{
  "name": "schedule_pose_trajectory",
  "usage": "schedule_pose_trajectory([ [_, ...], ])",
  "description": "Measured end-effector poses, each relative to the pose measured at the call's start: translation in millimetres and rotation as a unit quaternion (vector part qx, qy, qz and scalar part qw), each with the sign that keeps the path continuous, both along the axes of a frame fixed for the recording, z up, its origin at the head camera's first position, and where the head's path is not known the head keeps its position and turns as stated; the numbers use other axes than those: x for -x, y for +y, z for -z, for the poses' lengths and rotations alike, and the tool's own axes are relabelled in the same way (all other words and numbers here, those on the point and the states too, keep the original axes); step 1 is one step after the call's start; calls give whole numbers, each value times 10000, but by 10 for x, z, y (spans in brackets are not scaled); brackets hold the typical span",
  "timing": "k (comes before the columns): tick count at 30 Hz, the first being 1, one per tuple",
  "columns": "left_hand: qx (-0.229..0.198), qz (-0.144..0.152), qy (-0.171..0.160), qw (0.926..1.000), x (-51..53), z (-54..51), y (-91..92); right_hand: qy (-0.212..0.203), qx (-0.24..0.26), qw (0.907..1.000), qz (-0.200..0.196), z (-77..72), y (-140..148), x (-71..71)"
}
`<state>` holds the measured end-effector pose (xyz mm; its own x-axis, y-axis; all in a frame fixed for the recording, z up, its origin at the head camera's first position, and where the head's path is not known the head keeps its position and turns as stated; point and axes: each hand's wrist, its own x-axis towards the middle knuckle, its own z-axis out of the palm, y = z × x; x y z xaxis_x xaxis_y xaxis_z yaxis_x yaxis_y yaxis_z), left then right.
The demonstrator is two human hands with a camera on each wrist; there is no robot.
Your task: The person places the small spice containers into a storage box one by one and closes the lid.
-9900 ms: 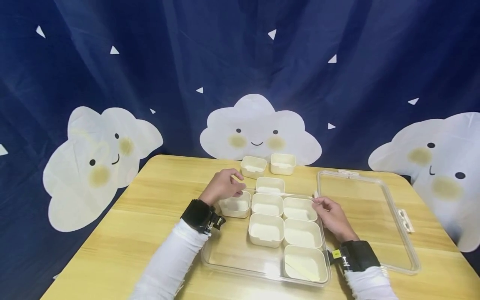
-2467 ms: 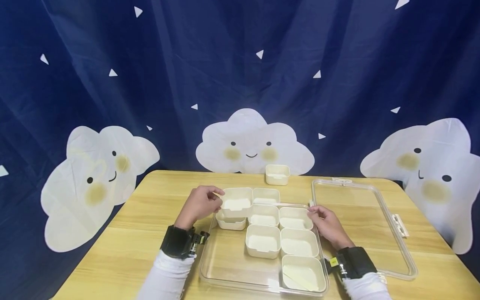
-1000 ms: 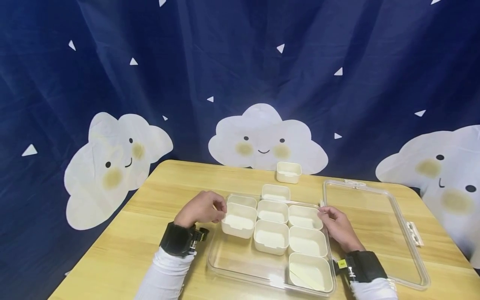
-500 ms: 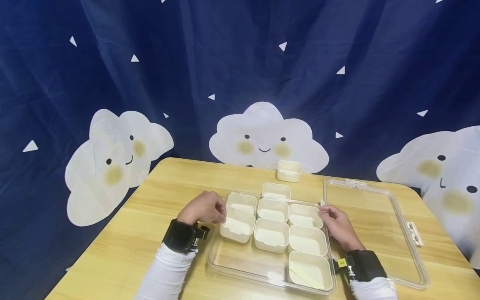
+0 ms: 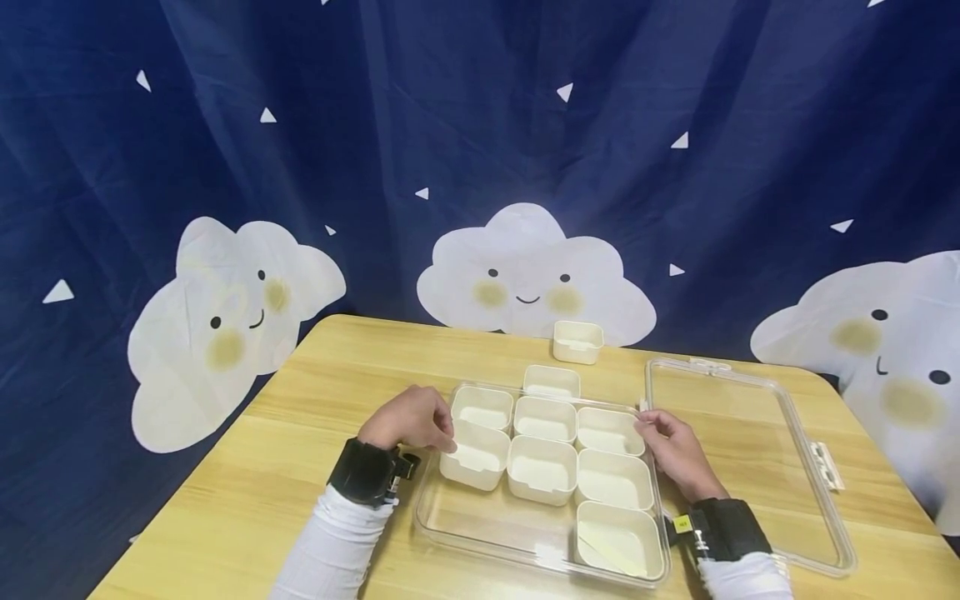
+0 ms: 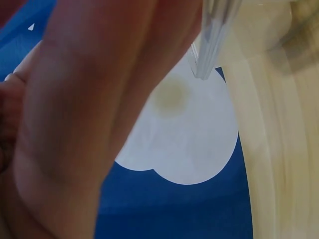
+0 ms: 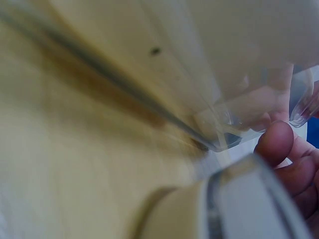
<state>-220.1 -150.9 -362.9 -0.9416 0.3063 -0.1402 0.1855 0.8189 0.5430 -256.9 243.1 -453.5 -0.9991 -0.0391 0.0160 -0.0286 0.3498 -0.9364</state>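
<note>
In the head view my left hand (image 5: 411, 419) pinches the left rim of a small cream tub (image 5: 474, 467). That tub sits at the left of a clear plastic box (image 5: 480, 521), in front of another cream tub (image 5: 482, 407). My right hand (image 5: 678, 454) grips the box's right rim near the back corner; the right wrist view shows its thumb (image 7: 276, 142) at the clear wall. Several more cream tubs fill the middle and right, the front right one (image 5: 621, 542) holding a pale yellow strip. The left wrist view shows mostly my hand (image 6: 84, 109); the pinched tub is not clear there.
Right of the box lies a clear lid (image 5: 750, 458) with white clips (image 5: 827, 467). Behind the box stand two cream tubs, one close to its back wall (image 5: 552, 380), one (image 5: 577, 343) near the table's (image 5: 247, 500) far edge. A dark blue curtain (image 5: 465, 100) hangs behind.
My left hand has taken a tub from the far edge, brought it over the box and lowered it in front of the left back tub. My right hand stays on the rim.
</note>
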Motion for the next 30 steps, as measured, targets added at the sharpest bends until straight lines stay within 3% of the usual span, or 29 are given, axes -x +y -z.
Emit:
schedule_pose_trajectory([
  [12,359,-208,-63,9991,-39,-14,75,64,-64,10000,15,24,7,3],
  [19,434,-65,17,9990,-54,21,131,51,26,10000,-26,-4,0,-19],
  [30,471,145,-154,9987,-87,55,132,30,57,10000,-45,-12,-3,-19],
])
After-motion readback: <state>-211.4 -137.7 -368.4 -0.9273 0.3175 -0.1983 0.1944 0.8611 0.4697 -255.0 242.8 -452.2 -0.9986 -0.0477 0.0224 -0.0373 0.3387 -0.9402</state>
